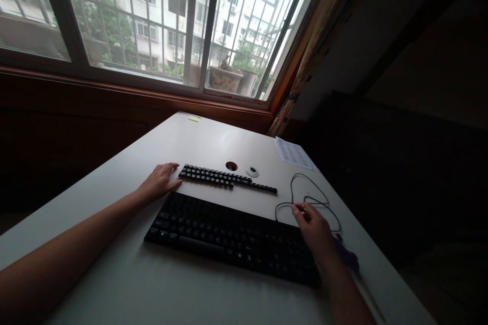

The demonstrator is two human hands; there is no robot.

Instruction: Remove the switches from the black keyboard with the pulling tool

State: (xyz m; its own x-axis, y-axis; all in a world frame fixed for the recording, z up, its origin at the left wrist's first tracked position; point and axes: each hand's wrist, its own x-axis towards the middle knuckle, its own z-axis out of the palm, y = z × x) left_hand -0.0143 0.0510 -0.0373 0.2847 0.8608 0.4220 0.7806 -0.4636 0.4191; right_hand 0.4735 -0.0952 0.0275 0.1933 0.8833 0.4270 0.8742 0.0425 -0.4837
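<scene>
A black keyboard point(224, 238) lies on the white table, its cable running off the back edge. Behind it sit several rows of loose black keycaps point(213, 174). My left hand point(162, 180) rests at the left end of these rows, thumb and fingers apart, holding nothing. Over the keyboard's back right part is my right hand point(311, 226), its fingers curled together near the cable. Whatever is between those fingertips is too small to make out. Partly behind the right wrist lies a purple-handled tool with a thin shaft point(347, 258), which looks like a screwdriver.
The black cable point(324, 194) loops on the table point(152, 284) at the right. A round hole point(231, 166) and a white ring-shaped cover point(252, 171) are behind the keycaps. Printed paper point(293, 153) lies at the back right, a yellow note point(194, 118) at the far edge, below a barred window.
</scene>
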